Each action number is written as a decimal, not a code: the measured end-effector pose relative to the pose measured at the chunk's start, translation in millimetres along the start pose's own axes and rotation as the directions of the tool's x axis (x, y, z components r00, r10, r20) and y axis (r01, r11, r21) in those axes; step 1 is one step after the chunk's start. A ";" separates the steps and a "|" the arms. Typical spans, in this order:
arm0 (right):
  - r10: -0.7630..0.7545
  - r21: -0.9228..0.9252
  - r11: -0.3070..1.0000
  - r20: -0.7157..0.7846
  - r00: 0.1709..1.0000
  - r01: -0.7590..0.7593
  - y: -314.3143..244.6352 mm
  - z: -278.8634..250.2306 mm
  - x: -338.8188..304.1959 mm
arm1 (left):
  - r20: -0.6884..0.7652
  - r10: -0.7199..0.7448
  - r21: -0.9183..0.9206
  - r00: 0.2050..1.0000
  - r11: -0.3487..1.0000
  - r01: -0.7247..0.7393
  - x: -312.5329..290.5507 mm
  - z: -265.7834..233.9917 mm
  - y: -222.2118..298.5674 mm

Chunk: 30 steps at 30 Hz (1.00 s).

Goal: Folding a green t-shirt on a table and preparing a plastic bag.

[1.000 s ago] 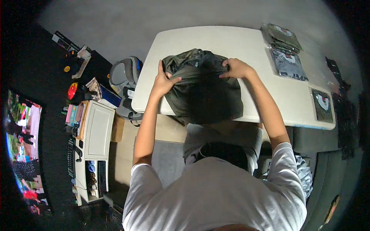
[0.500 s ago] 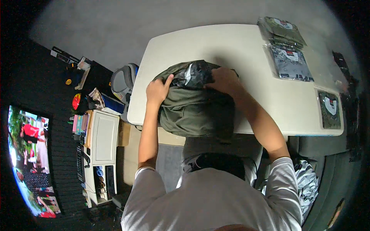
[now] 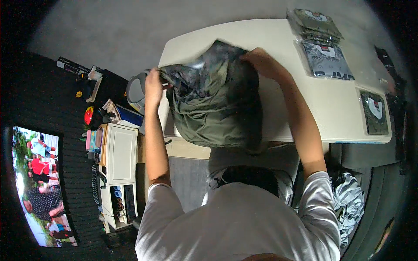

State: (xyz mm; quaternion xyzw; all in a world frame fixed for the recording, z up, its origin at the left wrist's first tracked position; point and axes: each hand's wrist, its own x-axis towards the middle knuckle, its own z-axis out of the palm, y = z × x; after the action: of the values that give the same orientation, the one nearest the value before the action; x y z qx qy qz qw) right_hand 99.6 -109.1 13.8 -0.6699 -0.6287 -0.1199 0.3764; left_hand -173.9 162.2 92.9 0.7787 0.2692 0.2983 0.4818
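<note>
A bulky olive-green cloth bundle (image 3: pixel 213 117) lies on the near part of the white table (image 3: pixel 226 32), its loose folds hanging toward me. Its upper part opens out into a dark, mottled inner side (image 3: pixel 187 78) with a small whitish patch, blurred by motion. My left hand (image 3: pixel 153 89) is closed on the left corner of this cloth, thumb and fingers pinching the rim. At the upper right rim, my right hand (image 3: pixel 263 63) grips the fabric with bent fingers, partly smeared. Whether it is a garment or a bag cannot be made out.
Bagged folded clothes lie at the table's right: a green stack (image 3: pixel 320 26), a grey-blue pack (image 3: pixel 326 61) and a dark green pack (image 3: pixel 373 112). A grey chair (image 3: pixel 137 91) and white cabinet (image 3: pixel 122 154) stand left. A lit screen (image 3: pixel 41 187) is beyond.
My hands have moved apart and farther from me, the left one outward to the left. The cloth's rim is spread wider and raised, and its inner side shows more.
</note>
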 end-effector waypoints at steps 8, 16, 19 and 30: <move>0.632 0.979 -0.126 0.204 0.748 -0.161 -10.9 -40.4 5.3 | 0.228 0.050 -0.868 0.972 0.463 0.180 21.0 5.1 10.4; 0.083 0.816 -0.578 0.050 0.995 0.008 -13.0 -66.7 -4.7 | 0.087 0.757 0.647 0.648 0.452 -0.615 -14.0 57.0 32.7; 0.024 0.738 -0.675 0.047 0.999 -0.018 -13.8 -54.0 -2.6 | 0.381 0.542 0.255 0.749 0.717 -0.648 -51.5 107.9 18.8; 0.105 0.854 -0.489 -0.144 0.984 0.177 40.0 -49.8 -31.5 | 0.405 0.065 0.792 0.912 0.474 -0.385 -38.7 142.6 -19.2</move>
State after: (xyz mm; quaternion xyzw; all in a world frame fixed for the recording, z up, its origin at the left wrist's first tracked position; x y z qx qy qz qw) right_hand 146.8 -162.5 13.9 0.0228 -0.4106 0.4136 0.8123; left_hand -99.4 58.2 16.5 0.9793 0.1928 0.0564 0.0245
